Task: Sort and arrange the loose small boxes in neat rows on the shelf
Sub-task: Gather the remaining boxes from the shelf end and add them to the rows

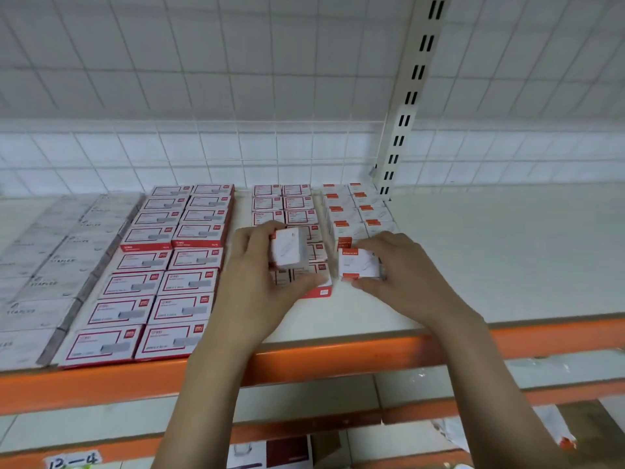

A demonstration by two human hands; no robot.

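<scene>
Boxes sit in rows on a white shelf [490, 258] edged with an orange beam [338, 360]. The left hand [257, 282] holds a small white box [290, 248] raised above the middle rows, fingers curled over its far side and thumb along the near bottom edge; the face turned to the camera is mostly plain white, its print too blurred to read. The right hand [402, 275] pinches another small box [358, 264] at the front of the right-hand column, fingers behind it and thumb at its near edge; this box has an orange-red band on top with white lettering that cannot be made out.

Behind it, the column of orange-topped white boxes [358, 211] runs back toward the tiled wall, two across. Just left, partly under the left hand, stand two columns of small red-framed boxes [284, 201]. Further left lie two columns of larger red-and-white boxes [159, 282], each with a red logo square in one corner, the writing too small to read. At far left, grey-white boxes [44, 265] carry the word "STAPLES". A slotted white upright [411, 96] rises at the back. On a lower beam a handwritten label [74, 460] reads "12-4".
</scene>
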